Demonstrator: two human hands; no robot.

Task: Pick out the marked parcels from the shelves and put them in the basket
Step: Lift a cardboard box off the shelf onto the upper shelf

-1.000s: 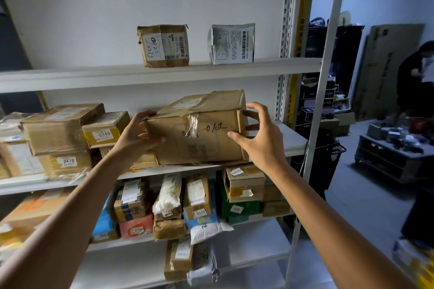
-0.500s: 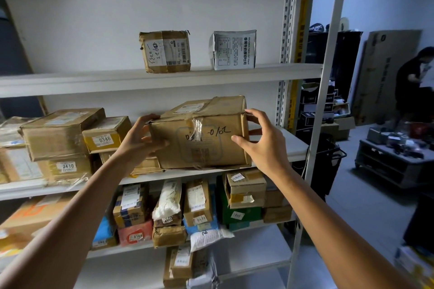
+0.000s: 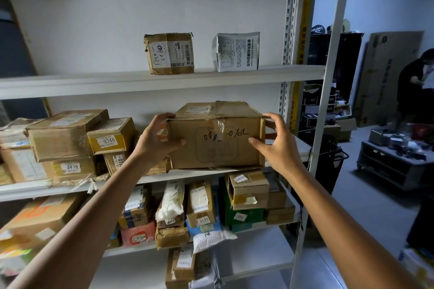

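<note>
You're on the pick-out step here: the cardboard box (image 3: 216,138) with the handwritten number on its front sits at the front edge of the middle shelf (image 3: 187,175), dead centre of your view, and you've got both hands on it. Your left hand (image 3: 156,138) has it at 9 o'clock, fingers curled round the left edge and the thumb (image 3: 175,142) pressed flat on the front face. Your right hand (image 3: 279,145) grips it at 3 o'clock, thumb tip (image 3: 254,141) on the front near the scrawled digits and the other fingers (image 3: 270,116) hooked round the right side toward the top corner. So the box is clamped between your palms, squarely side to side. Whether its base bears on the shelf or has lifted clear, I can't tell from here. Next, by my reading, you draw it straight toward you, then swing it down toward 4 o'clock, where what looks like the black basket (image 3: 328,162) waits behind the white upright (image 3: 328,101). Mind that post on the way, and the box labelled 0346 (image 3: 111,136), just beside your left wrist at 9 o'clock. The tape on the front looks loose and crinkled, so I'd trust the cardboard edges for grip
</note>
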